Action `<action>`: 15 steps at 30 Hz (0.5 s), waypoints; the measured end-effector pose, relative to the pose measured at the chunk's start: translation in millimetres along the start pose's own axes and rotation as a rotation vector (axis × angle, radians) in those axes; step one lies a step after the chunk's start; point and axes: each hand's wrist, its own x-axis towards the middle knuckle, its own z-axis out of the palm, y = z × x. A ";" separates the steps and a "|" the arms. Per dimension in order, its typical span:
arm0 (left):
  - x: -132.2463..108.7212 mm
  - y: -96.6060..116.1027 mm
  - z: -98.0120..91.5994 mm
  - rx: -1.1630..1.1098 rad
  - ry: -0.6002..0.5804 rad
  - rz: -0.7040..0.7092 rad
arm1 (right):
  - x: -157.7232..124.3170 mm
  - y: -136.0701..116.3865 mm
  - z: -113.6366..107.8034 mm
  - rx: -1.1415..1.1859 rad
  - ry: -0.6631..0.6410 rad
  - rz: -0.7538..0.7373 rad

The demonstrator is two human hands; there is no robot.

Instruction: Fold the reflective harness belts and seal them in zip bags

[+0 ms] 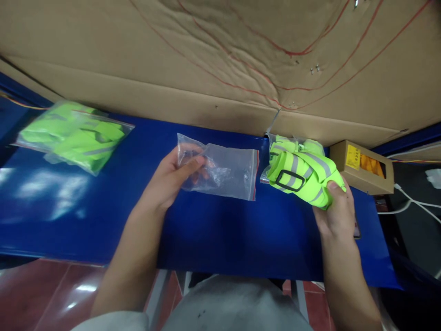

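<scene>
Both hands full: left hand (168, 181) holds clear bag (227, 172), right hand (336, 216) vest (301, 172), near box (361, 165).

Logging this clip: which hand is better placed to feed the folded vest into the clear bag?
Probably right hand: it grips the vest, beside the red-striped end of the bag in the left hand.

Moderate light comes from overhead. It leaves pale, smeared glare on the left of the blue surface (41, 188) and small glints on the floor (82, 287) and the clear bag (227, 172). The neon vest (310, 171) looks oversaturated. Shadows are soft. Straight edges bow toward the corners, the right side falls dark, and detail is slightly soft.
</scene>
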 end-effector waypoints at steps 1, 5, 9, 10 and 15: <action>1.3 0.5 -1.4 0.014 0.026 0.002 | -0.3 -0.1 0.2 0.003 0.007 0.003; 7.7 2.2 -9.0 0.045 0.128 -0.036 | -3.7 -2.3 3.0 0.042 0.019 0.056; 14.4 3.5 -24.9 0.022 0.225 -0.087 | -7.7 -4.4 5.4 0.067 0.053 0.094; 16.2 3.6 -30.8 0.028 0.249 -0.088 | -8.5 -4.2 5.6 0.068 0.062 0.100; 25.1 1.0 -70.1 0.137 0.446 -0.056 | -12.2 1.2 5.2 0.032 0.023 0.108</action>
